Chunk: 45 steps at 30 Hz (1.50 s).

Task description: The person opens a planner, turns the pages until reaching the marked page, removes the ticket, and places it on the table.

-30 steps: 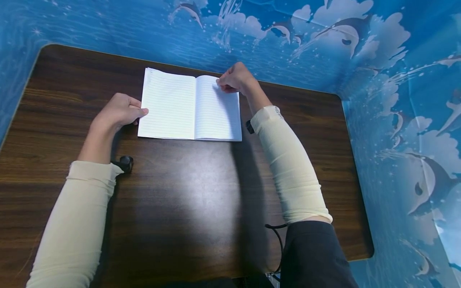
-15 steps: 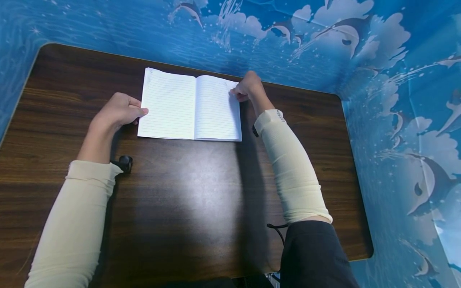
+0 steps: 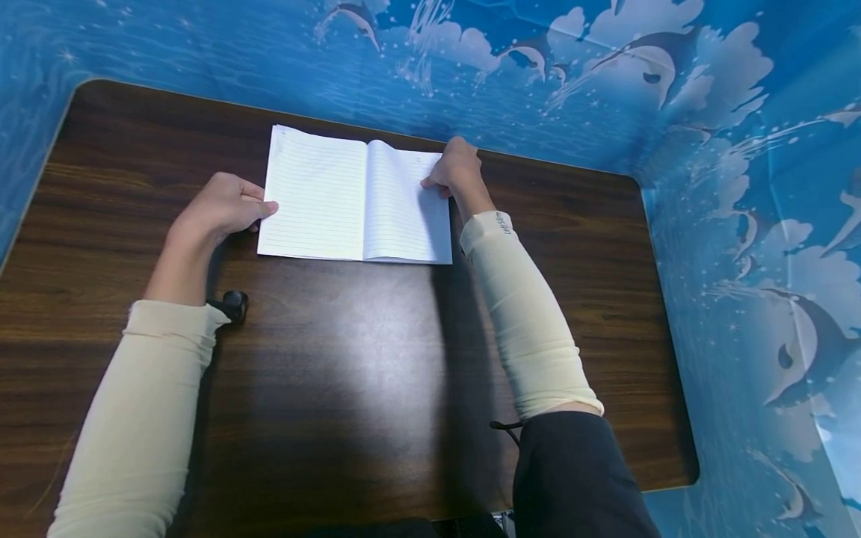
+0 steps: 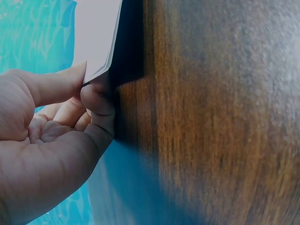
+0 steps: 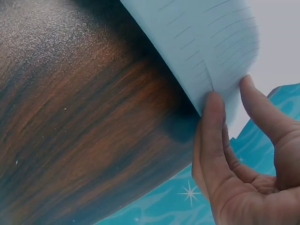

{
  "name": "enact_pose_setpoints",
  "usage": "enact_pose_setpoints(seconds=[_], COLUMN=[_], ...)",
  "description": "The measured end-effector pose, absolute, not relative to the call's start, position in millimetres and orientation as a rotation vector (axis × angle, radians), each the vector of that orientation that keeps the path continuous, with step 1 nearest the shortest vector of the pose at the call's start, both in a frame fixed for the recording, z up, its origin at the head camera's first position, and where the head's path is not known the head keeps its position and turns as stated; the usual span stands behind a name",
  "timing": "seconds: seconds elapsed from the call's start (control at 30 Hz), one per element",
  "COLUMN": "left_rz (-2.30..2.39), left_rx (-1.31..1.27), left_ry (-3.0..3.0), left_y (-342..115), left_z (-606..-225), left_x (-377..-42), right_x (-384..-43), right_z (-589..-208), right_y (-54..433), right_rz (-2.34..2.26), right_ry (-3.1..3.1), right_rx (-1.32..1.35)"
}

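Note:
A lined notebook [image 3: 316, 198] lies spread at the table's back, its pages blank apart from faint marks near the top edges. My left hand [image 3: 218, 205] pinches its left edge, thumb on top and curled fingers beneath, as the left wrist view shows at the notebook's corner [image 4: 97, 40]. At the upper right corner, my right hand [image 3: 459, 168] has a page [image 5: 234, 35] between thumb and index finger. That page bows up off the sheets below; in the right wrist view the thumb presses its face and the index fingertip is underneath.
The dark wood table [image 3: 350, 388] extends on all sides of the notebook. A blue sheet with dolphins [image 3: 525, 75] hangs along the back and right edges. A black cable [image 3: 506, 427] shows beside the right sleeve at the front edge.
My right hand has slid right along the top of the right page to its outer corner, and the page now bows up slightly. My left hand stays in place.

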State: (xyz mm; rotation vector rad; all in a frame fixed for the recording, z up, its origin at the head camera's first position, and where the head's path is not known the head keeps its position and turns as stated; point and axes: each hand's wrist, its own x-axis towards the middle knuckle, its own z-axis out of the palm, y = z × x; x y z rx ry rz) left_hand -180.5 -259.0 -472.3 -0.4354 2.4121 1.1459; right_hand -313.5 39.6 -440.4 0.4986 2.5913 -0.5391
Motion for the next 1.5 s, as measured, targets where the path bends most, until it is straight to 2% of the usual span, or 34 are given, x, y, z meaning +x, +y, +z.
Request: enact_pose_setpoints(seconds=[0.37, 0.63, 1.03, 1.27, 1.5], left_rz=[1.146, 1.139, 1.142, 1.141, 1.14], left_rx=[-0.437, -0.461, -0.452, -0.454, -0.456], left_ry=[2.407, 2.407, 2.402, 2.404, 2.397], left_y=[-259.6, -258.9, -259.9, -260.0, -259.3], left_z=[-475.4, -475.3, -474.3, -475.4, -474.8], left_x=[-182.5, -183.0, -183.3, -183.4, -184.7], right_x=[-313.4, -314.4, -307.8, -301.1, -297.8], right_z=[-438.8, -436.3, -446.5, -452.5, -452.5], right_y=[39.4, 34.5, 42.3, 47.7, 44.2], right_rz=[-0.511, -0.373, -0.349, -0.49, -0.407], right_ry=[2.536, 2.49, 2.524, 2.647, 2.716], right_rx=[0.583, 0.528, 0.446, 0.407, 0.388])
